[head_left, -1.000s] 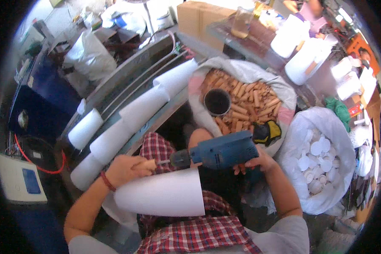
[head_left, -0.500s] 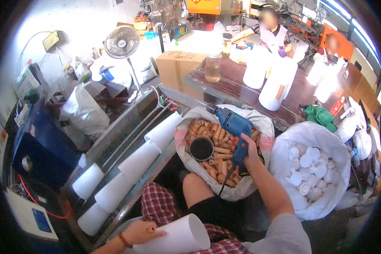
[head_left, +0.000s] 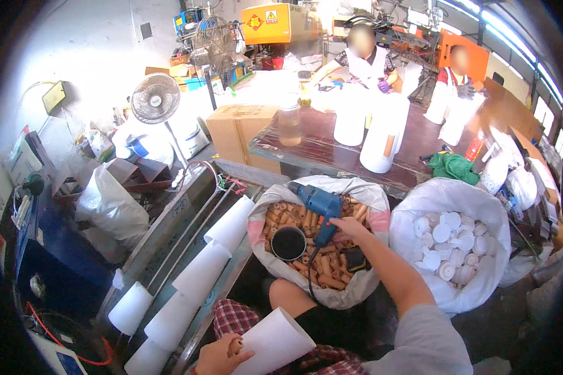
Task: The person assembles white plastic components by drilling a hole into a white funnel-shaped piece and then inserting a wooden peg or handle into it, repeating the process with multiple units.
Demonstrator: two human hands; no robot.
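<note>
My left hand (head_left: 222,355) holds a white, slightly tapered tube (head_left: 278,340) by its near end, over my lap. The tube lies tilted, its open end facing up and right. My fingers are curled at its edge. My right hand (head_left: 351,227) is at the handle of a blue power drill (head_left: 321,201), its fingers partly hidden. The drill is over an open sack (head_left: 372,284) of brown wooden cylinders (head_left: 325,278), its chuck toward the far left rim. Also in that sack are a round dark-mouthed cup (head_left: 288,242) and a black object (head_left: 355,258).
To the right stands a white sack (head_left: 497,250) of white discs (head_left: 460,240). Several white tubes (head_left: 200,272) lie along a metal trough on the left. Beyond is a brown table (head_left: 319,147) with tubes and a jar (head_left: 289,125). Two people work behind it.
The drill has gone down and left over the wooden cylinders, my right hand moving with it. The tube in my left hand has tilted upward. The whole view has shifted.
</note>
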